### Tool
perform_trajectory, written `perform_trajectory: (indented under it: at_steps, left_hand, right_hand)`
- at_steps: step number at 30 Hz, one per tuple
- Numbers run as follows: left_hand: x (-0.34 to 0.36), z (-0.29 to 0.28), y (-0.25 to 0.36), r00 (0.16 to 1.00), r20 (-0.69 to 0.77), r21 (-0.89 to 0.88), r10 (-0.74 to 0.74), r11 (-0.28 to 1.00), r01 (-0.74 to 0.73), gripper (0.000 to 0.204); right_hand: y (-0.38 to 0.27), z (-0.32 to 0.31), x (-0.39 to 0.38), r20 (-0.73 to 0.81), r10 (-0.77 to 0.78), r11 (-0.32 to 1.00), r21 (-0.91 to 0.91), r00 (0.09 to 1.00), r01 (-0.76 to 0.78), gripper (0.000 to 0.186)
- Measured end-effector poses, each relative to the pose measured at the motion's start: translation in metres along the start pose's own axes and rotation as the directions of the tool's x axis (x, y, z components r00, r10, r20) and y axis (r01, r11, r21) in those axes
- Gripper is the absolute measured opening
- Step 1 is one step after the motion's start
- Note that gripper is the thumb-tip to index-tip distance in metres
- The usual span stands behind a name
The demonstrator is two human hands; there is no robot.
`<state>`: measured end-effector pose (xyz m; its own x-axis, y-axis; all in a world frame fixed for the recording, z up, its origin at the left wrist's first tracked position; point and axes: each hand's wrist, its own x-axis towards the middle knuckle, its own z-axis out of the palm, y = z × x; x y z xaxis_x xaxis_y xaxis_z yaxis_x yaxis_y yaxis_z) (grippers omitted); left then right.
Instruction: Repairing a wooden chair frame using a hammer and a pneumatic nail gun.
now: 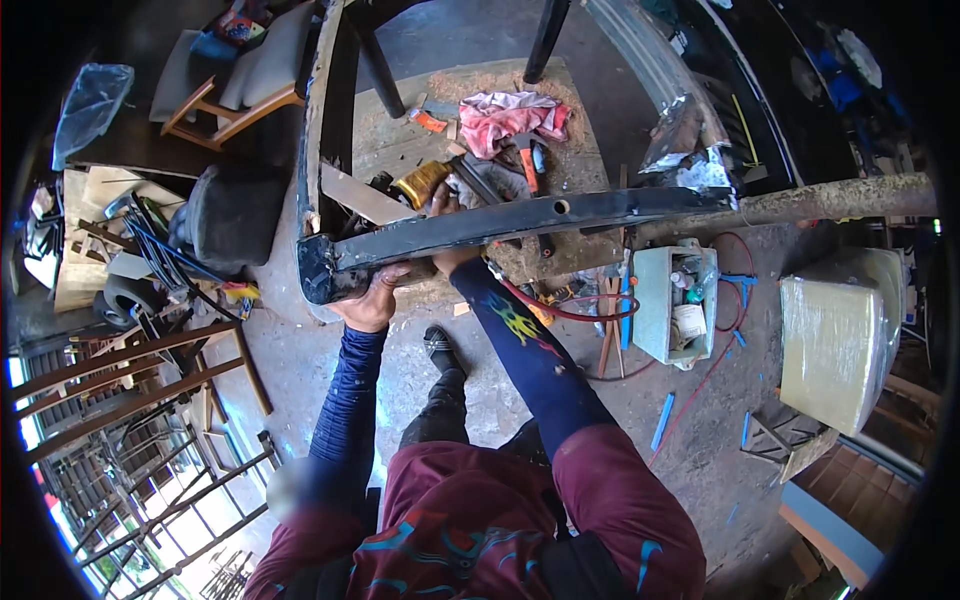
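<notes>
A black wooden frame [500,222] lies across the plywood top [590,160]. My left hand [375,300] is closed on its lower left corner, thumb against the rail's underside. My right hand [445,250] reaches under the rail, fingertips showing beyond it beside a gold-coloured object [420,183]; what it holds is mostly hidden. A light wooden strip [365,195] slants inside the corner. Beyond lie a pink-and-white cloth [510,120] and an orange-handled tool [529,165]. A red hose [570,310] runs out from near my right wrist.
An open pale box [650,300] of small items and a wrapped foam block [830,340] are at right on the concrete floor. Grey cushioned chairs [260,70], a dark seat [230,220] and wooden frames [150,365] crowd the left. My foot [440,350] stands below the plywood.
</notes>
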<state>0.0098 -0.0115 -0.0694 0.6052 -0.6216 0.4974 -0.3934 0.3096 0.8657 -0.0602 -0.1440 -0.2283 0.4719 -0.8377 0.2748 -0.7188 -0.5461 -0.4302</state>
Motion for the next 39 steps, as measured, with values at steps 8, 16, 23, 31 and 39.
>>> perform_trajectory:
  at_steps: [8,16,23,31,39]
  left_hand:
    - [0.005,-0.006,-0.002,0.988,0.134,0.168,0.074,0.981,-0.096,0.028]
    - [0.001,-0.018,-0.015,0.977,0.085,0.501,0.194,0.84,-0.211,0.057]
    - [0.017,-0.025,0.006,0.907,0.04,0.582,0.418,0.729,-0.361,0.072]
    - [0.022,0.004,0.006,0.951,-0.125,0.27,0.281,0.932,-0.24,0.071]
    - [0.019,-0.006,-0.001,0.981,-0.083,0.168,0.178,0.972,-0.162,0.059]
  right_hand:
    - [0.132,0.035,0.007,-0.267,0.082,0.996,-0.023,0.96,-0.091,0.03]
    - [0.222,0.028,0.042,0.039,0.517,0.816,-0.325,0.855,-0.479,0.028]
    - [0.113,-0.125,-0.038,0.424,0.46,0.687,0.386,0.78,-0.616,0.015]
    - [-0.049,-0.257,-0.108,0.868,-0.003,-0.281,0.476,0.497,-0.833,0.012]
    - [-0.066,-0.261,-0.11,0.855,-0.114,-0.321,0.45,0.506,-0.833,0.025]
